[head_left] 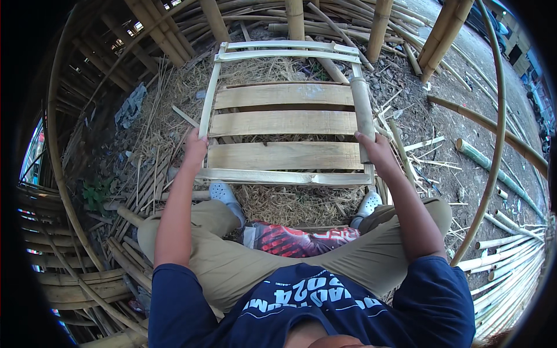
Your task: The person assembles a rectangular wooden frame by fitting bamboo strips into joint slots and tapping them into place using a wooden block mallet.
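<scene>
A rectangular frame of pale split bamboo strips (278, 176) is in front of my knees. My left hand (196, 149) is closed around its left side strip, near the front corner. At the right side lies a thicker, greyish bamboo piece (361, 101) along the frame's edge. My right hand (376, 149) is closed on that bamboo piece close to its near end; its fingers are partly hidden. Three flat wooden planks (284, 123) run crosswise within the frame's outline, with gaps between them. Whether they are fixed to the frame I cannot tell.
Shavings (301, 209) cover the ground around my clog shoes (226, 203). Upright bamboo posts (380, 32) stand beyond the frame. Cut bamboo poles (499, 180) and a bundle of strips (510, 261) lie at right. A curved pole (500, 116) crosses the right side; slatted bamboo (81, 290) rises at left.
</scene>
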### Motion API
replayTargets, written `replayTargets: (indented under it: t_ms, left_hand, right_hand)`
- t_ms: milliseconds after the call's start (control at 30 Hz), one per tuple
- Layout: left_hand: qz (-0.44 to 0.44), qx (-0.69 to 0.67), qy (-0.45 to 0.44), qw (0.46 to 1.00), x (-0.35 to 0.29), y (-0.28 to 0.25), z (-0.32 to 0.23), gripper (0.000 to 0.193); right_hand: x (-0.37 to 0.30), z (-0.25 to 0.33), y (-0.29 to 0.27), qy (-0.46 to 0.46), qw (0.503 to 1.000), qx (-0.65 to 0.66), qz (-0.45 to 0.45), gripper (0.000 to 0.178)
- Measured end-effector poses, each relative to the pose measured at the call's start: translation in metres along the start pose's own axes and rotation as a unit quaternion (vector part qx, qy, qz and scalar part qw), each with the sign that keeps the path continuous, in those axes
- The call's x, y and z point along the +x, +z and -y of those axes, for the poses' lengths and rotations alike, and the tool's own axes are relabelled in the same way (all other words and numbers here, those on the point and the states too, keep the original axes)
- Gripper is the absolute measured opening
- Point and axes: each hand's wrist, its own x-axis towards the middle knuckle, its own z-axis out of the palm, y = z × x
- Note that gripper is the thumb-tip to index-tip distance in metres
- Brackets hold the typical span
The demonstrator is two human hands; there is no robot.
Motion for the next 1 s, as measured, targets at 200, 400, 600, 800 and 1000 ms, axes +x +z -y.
replayTargets:
  t_ms: [200, 400, 600, 800, 1000]
  left_hand:
    - [0.008, 0.025, -0.044, 0.999, -0.002, 0.010, 0.025, 0.020]
    - [0.020, 0.122, -0.063, 0.990, 0.006, 0.016, 0.046, 0.021]
    - [-0.041, 0.411, 0.053, 0.909, 0.012, 0.015, 0.059, 0.034]
    - [-0.113, 0.471, 0.128, 0.865, -0.022, 0.022, 0.014, 0.048]
    - [-0.027, 0.461, 0.278, 0.842, -0.029, 0.091, -0.035, 0.055]
  right_hand:
    - [0.003, -0.020, 0.005, 0.030, 0.997, -0.062, 0.020, 0.062]
    - [-0.003, -0.040, 0.016, 0.061, 0.994, -0.082, 0.027, 0.063]
    - [-0.006, -0.048, 0.019, 0.052, 0.976, -0.197, 0.078, 0.065]
    - [-0.022, 0.000, 0.000, 0.051, 0.957, -0.266, 0.109, 0.071]
    - [-0.028, 0.044, -0.091, -0.108, 0.966, -0.225, -0.062, 0.060]
